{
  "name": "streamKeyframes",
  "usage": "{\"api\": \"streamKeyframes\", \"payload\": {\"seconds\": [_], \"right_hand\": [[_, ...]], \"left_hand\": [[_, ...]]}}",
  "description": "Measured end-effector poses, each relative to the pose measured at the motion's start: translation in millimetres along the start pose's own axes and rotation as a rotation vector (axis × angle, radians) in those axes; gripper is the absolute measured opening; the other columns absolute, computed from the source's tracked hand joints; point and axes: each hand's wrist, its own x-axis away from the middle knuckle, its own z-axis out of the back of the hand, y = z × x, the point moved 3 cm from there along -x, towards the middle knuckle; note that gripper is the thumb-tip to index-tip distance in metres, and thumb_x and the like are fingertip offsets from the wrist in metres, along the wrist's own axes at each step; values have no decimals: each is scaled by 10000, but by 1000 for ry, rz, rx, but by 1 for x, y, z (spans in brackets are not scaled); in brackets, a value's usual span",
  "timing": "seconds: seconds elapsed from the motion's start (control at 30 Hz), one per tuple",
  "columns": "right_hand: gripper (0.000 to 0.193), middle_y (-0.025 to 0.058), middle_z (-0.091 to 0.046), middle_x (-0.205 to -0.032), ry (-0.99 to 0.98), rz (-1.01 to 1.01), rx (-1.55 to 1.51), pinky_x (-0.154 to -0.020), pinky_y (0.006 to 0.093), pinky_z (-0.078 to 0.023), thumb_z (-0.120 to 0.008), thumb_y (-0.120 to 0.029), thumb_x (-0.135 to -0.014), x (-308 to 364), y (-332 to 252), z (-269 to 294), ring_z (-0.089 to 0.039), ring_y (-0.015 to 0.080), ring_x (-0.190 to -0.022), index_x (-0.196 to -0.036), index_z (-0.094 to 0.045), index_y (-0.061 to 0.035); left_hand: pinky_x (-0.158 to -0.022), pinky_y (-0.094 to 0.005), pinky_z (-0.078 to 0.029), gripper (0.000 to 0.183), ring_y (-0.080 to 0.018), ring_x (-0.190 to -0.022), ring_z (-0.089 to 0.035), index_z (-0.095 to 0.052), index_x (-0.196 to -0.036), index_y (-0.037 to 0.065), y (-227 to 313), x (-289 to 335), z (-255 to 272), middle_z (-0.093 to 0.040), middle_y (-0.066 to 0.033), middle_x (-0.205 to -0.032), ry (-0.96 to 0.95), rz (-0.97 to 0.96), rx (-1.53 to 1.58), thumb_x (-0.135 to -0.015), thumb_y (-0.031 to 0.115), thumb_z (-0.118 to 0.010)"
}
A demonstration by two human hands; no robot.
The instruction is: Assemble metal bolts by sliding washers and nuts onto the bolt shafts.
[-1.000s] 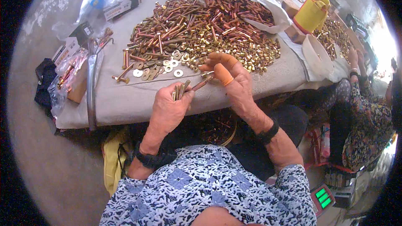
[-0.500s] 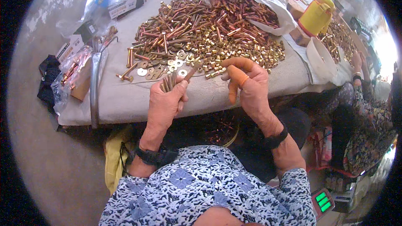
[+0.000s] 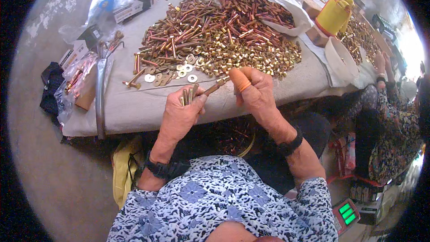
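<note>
Table (image 3: 80, 123) Station: Grip and Layout

Grey cloth (image 3: 130, 110) covers the top. Bolts (image 3: 192, 27) lie heaped toward the far side; collars (image 3: 251, 56) and washers (image 3: 192, 78) lie nearer you, presumably for a short reach.

Your left hand (image 3: 179, 115) is closed around several short rods (image 3: 185, 97), ends up, perhaps to have them within easy pick. Its thumb and fingers also clamp one stud (image 3: 212, 89), angled up and right, apparently to present its end to the other side. A brass piece (image 3: 221, 81) sits at that end, in front of the collars.

Your right hand (image 3: 259, 96) is nearly closed, its digits curled just beside the brass piece; whether they grip it, you cannot tell from this view. An orange cot (image 3: 241, 81) covers its thumb, likely against wear. A bent metal bar (image 3: 101, 101) lies over the front edge, well clear of both hands.
</note>
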Motion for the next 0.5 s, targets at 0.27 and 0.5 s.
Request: {"api": "streamKeyframes", "payload": {"seconds": [0.27, 0.5], "right_hand": [[165, 81, -596, -674, -36, 382, 305, -548, 289, -451, -628, -188, -794, 3, -11, -1, -565, 187, -602, -814, -618, -24], [173, 129, -595, -681, 65, 484, 153, -546, 298, -452, -635, -185, -792, 1, -7, 0, -590, 189, -632, -797, -621, -12]], "left_hand": [[-401, -197, -344, 121, -37, -464, -447, -591, -867, 25, -1, -1, -3, -528, 9, -572, -26, -21, -40, -838, 142, -579], [-390, -192, -337, 111, -35, -445, -437, -587, -866, 25, -3, -2, -5, -528, 8, -568, -25, 14, 21, -835, 131, -572]]}}
